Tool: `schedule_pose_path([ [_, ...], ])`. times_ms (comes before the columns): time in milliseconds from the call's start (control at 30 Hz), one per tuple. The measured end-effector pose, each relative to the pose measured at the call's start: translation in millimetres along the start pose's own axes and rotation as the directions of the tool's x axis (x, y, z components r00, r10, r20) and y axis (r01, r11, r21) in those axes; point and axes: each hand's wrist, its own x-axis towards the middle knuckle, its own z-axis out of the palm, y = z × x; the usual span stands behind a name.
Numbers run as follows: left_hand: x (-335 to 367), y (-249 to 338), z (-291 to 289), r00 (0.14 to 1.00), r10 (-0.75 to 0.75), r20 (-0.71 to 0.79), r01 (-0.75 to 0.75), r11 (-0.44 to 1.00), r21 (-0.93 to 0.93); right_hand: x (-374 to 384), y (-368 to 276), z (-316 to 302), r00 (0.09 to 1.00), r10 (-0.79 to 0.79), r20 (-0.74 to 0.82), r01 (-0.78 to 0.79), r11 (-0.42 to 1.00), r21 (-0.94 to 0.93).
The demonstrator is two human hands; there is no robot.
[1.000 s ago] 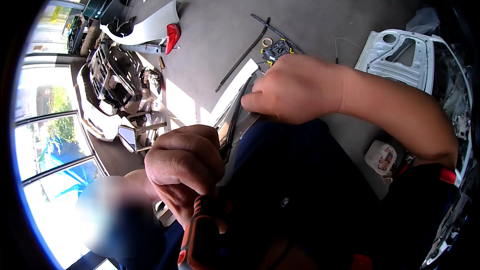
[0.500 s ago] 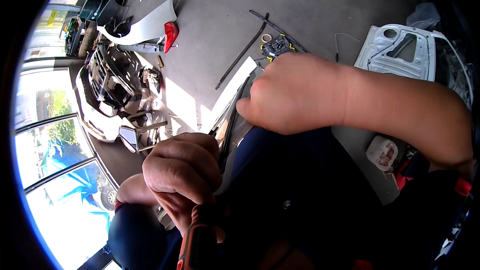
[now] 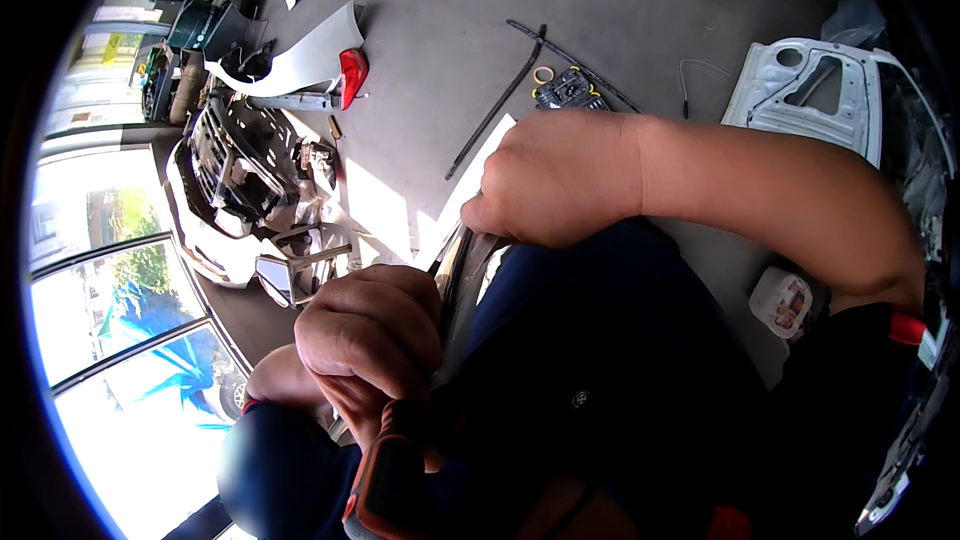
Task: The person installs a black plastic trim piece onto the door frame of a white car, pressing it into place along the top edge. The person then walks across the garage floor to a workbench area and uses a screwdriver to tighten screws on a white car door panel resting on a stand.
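Observation:
My left hand (image 3: pixel 368 330) is curled into a fist at lower left, back of the hand up. It appears wrapped around a black-and-red tool (image 3: pixel 388 485), whose body shows below the fist; the tool's kind is unclear. My right hand (image 3: pixel 560 178) is closed at the upper middle, its forearm crossing from the right. Its fingertips meet a long, narrow white panel edge (image 3: pixel 470 175) with a black strip (image 3: pixel 456 265) along it, which runs down toward my left fist. What lies inside the right fingers is hidden.
A removed car front end (image 3: pixel 235 170), a white fender (image 3: pixel 300 65) and a red tail light (image 3: pixel 352 78) lie left. Black trim strips (image 3: pixel 495 105), a tape roll (image 3: pixel 543 74) and a black part (image 3: pixel 568 90) lie ahead. A white door panel (image 3: pixel 808 90) stands right.
My right hand has shifted left and slightly nearer along the panel edge. The left fist stays almost in place, while the black-and-red tool tilts a little. The surroundings have shifted slightly right in view.

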Motion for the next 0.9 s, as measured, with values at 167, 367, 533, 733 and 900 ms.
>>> schedule_pose_path([
  [167,-9,10,-8,0.984,-0.129,0.124,0.12,0.99,0.077,-1,0,-1,0.997,-0.037,-0.07,0.037,0.999,-0.004],
  [367,-1,10,-14,0.969,-0.146,0.197,0.118,0.982,0.146,-24,-22,-22,0.96,0.071,-0.27,-0.042,0.993,0.113],
  [533,-27,8,-30,0.96,-0.255,0.119,0.239,0.962,0.132,-3,-78,-35,0.667,-0.117,-0.736,0.455,0.846,0.278],
  [733,-39,24,-23,0.809,-0.581,-0.082,0.587,0.799,0.132,18,-98,-21,0.657,-0.058,-0.752,0.319,0.925,0.207],
  [900,-38,2,-43,0.933,-0.344,0.1,0.305,0.91,0.281,11,-109,-27,0.722,0.115,-0.682,0.237,0.885,0.4],
])
